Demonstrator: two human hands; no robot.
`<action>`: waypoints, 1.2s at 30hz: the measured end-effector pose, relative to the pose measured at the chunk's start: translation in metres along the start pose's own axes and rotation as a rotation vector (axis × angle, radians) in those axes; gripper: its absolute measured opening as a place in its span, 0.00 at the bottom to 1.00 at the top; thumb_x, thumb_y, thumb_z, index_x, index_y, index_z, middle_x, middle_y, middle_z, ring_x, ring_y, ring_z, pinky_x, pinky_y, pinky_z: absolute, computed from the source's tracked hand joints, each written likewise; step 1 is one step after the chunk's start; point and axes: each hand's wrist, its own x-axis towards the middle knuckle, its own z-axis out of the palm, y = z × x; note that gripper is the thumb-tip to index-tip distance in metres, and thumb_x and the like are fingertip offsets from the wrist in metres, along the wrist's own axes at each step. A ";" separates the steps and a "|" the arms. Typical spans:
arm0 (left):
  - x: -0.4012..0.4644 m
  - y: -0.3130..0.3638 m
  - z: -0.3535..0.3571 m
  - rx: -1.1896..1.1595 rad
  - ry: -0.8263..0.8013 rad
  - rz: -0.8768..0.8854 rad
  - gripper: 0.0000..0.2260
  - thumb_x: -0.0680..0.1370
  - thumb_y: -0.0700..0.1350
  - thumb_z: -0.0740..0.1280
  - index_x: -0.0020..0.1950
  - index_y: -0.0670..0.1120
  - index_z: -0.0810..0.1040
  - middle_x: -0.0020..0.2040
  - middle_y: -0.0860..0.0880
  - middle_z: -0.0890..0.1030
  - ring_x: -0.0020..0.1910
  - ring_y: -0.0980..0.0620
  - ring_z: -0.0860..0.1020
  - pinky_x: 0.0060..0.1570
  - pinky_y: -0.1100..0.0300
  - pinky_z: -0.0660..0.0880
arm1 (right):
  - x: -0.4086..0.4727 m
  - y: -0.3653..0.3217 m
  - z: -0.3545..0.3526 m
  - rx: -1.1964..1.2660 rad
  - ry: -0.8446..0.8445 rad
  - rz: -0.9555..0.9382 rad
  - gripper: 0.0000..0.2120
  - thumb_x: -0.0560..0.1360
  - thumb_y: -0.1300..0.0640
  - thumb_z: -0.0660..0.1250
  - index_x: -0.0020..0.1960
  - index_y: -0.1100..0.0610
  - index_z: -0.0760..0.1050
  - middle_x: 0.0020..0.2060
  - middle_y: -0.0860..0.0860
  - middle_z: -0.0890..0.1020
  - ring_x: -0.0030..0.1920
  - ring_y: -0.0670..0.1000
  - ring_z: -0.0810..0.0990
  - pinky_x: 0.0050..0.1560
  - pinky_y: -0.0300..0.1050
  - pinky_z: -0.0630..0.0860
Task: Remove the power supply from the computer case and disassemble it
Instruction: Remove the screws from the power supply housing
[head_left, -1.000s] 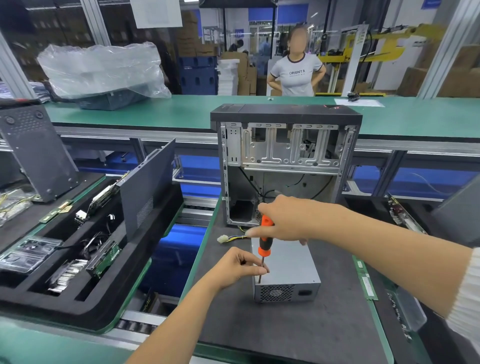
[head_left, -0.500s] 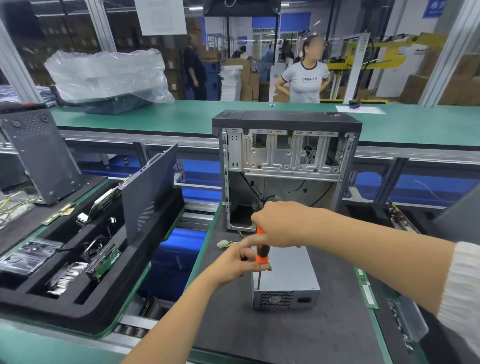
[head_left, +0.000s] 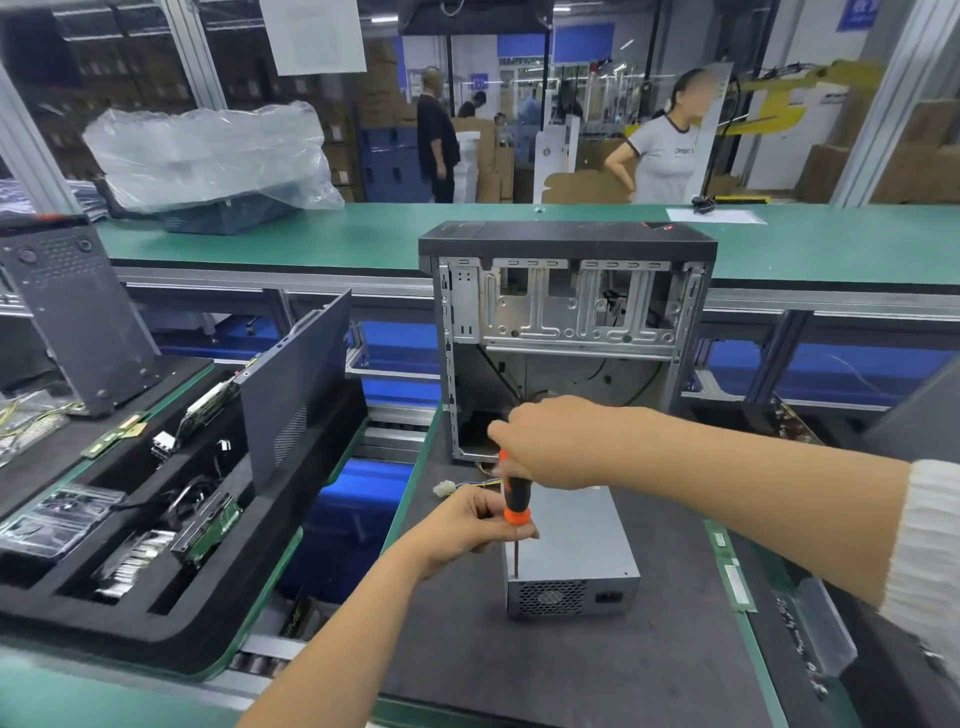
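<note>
two hands (head_left: 540, 441) (head_left: 480, 522) grip orange-black screwdriver (head_left: 511, 491) upright on boxy grey metal power supply (head_left: 576, 551).

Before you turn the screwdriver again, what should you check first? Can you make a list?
1. Power supply out of the computer case and flat on the mat: ok.
2. Screwdriver upright, tip down at the power supply's top near corner: ok.
3. Right hand has a grip on the handle: ok.
4. Left hand steadies the screwdriver at the handle's base: ok.
5. Tip seated in a screw head: cannot tell, too small.
6. White connector and wires away from the tip: ok.
</note>
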 end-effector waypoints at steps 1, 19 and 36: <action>0.000 0.000 0.000 0.002 0.003 0.008 0.08 0.71 0.53 0.75 0.44 0.50 0.86 0.39 0.35 0.69 0.38 0.45 0.58 0.34 0.58 0.55 | -0.002 0.004 -0.002 0.100 -0.067 -0.065 0.10 0.80 0.55 0.60 0.60 0.53 0.67 0.51 0.54 0.70 0.40 0.51 0.69 0.36 0.48 0.70; 0.003 0.002 0.002 -0.010 0.005 -0.054 0.02 0.73 0.46 0.75 0.44 0.51 0.85 0.41 0.43 0.76 0.34 0.56 0.64 0.31 0.66 0.59 | -0.004 -0.006 -0.010 -0.076 0.019 0.119 0.26 0.76 0.34 0.57 0.51 0.58 0.71 0.38 0.52 0.70 0.32 0.51 0.69 0.31 0.44 0.65; 0.007 0.002 0.001 -0.033 -0.032 -0.034 0.04 0.72 0.48 0.76 0.41 0.49 0.85 0.42 0.40 0.69 0.39 0.43 0.57 0.32 0.61 0.57 | -0.004 0.008 -0.004 0.288 -0.106 -0.070 0.26 0.73 0.51 0.70 0.67 0.47 0.63 0.59 0.51 0.65 0.53 0.54 0.70 0.45 0.48 0.73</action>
